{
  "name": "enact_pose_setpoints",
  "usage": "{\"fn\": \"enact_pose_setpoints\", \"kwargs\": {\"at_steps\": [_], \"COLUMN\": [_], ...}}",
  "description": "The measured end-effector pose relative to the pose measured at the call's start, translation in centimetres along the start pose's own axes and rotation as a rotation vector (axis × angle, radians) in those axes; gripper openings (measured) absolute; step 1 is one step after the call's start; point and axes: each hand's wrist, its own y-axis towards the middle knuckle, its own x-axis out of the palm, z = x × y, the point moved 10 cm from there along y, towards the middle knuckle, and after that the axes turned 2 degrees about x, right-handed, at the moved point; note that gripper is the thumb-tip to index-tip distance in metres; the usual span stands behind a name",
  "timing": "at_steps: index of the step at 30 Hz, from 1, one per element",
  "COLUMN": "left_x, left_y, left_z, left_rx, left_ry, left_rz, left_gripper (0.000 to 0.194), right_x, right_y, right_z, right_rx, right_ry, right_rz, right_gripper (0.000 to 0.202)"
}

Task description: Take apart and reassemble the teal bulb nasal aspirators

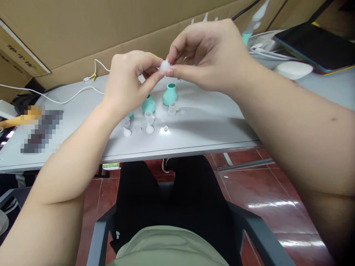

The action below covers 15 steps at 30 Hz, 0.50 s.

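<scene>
Above the table, a small white translucent dome-shaped piece (164, 66) sits pinched between my two hands. My left hand (131, 75) grips it from the left with thumb and forefinger; the thumb and fingers of my right hand (210, 55) close on its other side. Below them stands a teal squeeze bulb (170, 95) with an open neck. Another teal bulb (148, 104) is partly covered by my left hand. In front of these lie clear plastic cups (149, 116), white rounded tips (149, 128) and a tiny clear part (165, 128).
A teal-and-white assembled piece (253, 26) stands at the back right, near a white mouse (294, 70), cables and a dark flat device (318, 46). White cable (69, 99) crosses the left side. Cardboard (97, 29) walls the back. Below are chair arms (260, 234).
</scene>
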Motion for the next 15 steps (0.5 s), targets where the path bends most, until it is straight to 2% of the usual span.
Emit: {"fn": "enact_pose_setpoints", "kwargs": {"at_steps": [3, 7, 15], "left_x": [-0.24, 0.18, -0.06], "left_y": [-0.10, 0.08, 0.09], "left_z": [0.08, -0.42, -0.51], "left_rx": [0.018, -0.040, -0.091], "left_ry": [-0.039, -0.080, -0.092], "left_rz": [0.048, 0.010, 0.039], "left_gripper": [0.013, 0.010, 0.015], "right_x": [0.17, -0.14, -0.20], "right_y": [-0.04, 0.08, 0.06], "right_z": [0.18, 0.32, 0.20], "right_rx": [0.031, 0.021, 0.000], "right_ry": [0.058, 0.105, 0.173], "right_rz": [0.006, 0.050, 0.066], "right_gripper": [0.043, 0.048, 0.041]}}
